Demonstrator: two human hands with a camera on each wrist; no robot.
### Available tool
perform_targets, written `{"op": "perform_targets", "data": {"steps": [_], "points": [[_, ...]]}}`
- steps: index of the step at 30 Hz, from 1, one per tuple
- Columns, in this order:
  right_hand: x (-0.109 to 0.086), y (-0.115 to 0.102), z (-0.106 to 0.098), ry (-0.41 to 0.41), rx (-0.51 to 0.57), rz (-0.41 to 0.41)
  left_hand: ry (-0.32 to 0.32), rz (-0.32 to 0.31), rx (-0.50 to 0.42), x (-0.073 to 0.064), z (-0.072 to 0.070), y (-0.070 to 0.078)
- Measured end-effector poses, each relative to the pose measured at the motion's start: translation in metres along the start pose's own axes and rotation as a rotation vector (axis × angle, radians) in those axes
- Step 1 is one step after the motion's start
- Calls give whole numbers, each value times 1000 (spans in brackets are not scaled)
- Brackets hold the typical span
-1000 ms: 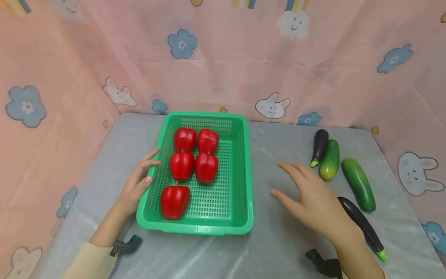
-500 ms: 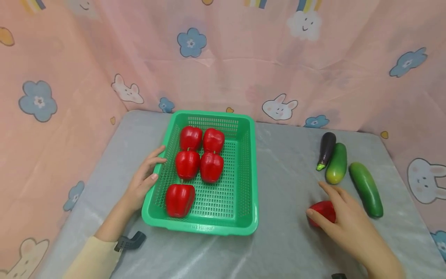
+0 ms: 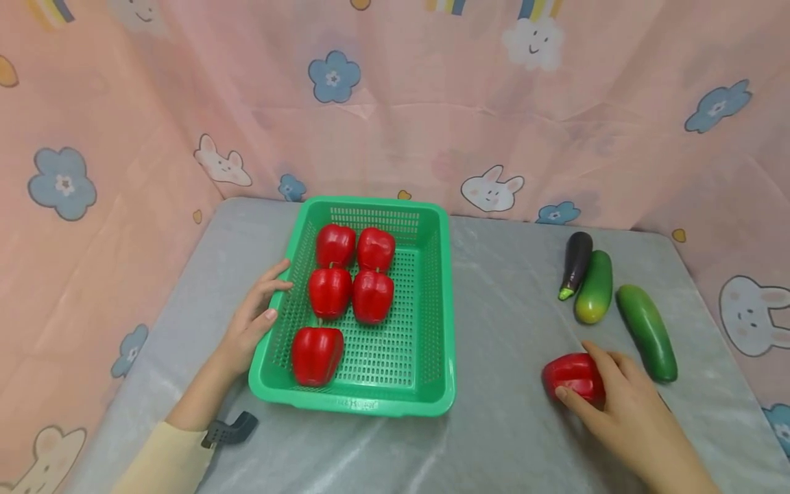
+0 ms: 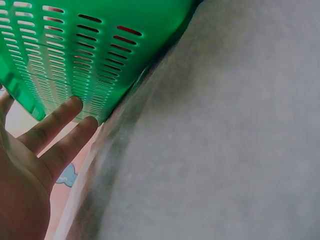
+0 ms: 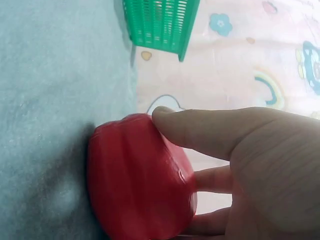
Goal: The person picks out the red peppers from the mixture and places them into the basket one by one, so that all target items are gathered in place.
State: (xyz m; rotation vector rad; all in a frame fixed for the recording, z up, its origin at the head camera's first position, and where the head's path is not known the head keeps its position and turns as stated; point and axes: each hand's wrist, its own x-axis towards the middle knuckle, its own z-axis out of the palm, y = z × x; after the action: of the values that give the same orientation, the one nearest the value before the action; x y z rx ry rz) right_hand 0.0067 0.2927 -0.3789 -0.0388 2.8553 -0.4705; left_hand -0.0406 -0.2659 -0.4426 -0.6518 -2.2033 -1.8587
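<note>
My right hand (image 3: pixel 629 405) holds a red bell pepper (image 3: pixel 574 377) right of the basket, thumb on its near side and fingers on the far side. In the right wrist view this pepper (image 5: pixel 140 180) lies on its side close against the grey cloth, the thumb pressed on its edge. My left hand (image 3: pixel 249 329) rests at the left rim of a green plastic basket (image 3: pixel 449 309), fingers fairly straight. Two of its fingertips (image 4: pixel 75 104) lie along the perforated outer wall in the left wrist view. Several red bell peppers (image 3: pixel 373 297) sit inside the basket, mostly on its left side.
Beyond my right hand lie a small eggplant (image 3: pixel 577 264), a green cucumber-like vegetable with a yellowish end (image 3: pixel 594 287) and another green one (image 3: pixel 648 335). A pink printed curtain (image 3: pixel 395 123) hangs behind and beside the grey cloth-covered table (image 3: pixel 494 295).
My right hand has moved right, away from the basket's side, and taken hold of a red bell pepper. It now hides the long eggplant seen earlier. The left hand stays at the rim.
</note>
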Motion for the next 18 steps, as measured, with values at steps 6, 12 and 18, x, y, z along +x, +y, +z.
{"op": "perform_targets", "data": {"steps": [6, 12, 18], "points": [[-1, 3, 2, 8, -11, 12, 1, 18, -9, 0, 0, 0], [-6, 1, 7, 71, -11, 39, 1, 19, -15, 1, 1, 1], [-11, -2, 16, 167, -6, 23, -1, 10, -17, 0, 1, 1]]}}
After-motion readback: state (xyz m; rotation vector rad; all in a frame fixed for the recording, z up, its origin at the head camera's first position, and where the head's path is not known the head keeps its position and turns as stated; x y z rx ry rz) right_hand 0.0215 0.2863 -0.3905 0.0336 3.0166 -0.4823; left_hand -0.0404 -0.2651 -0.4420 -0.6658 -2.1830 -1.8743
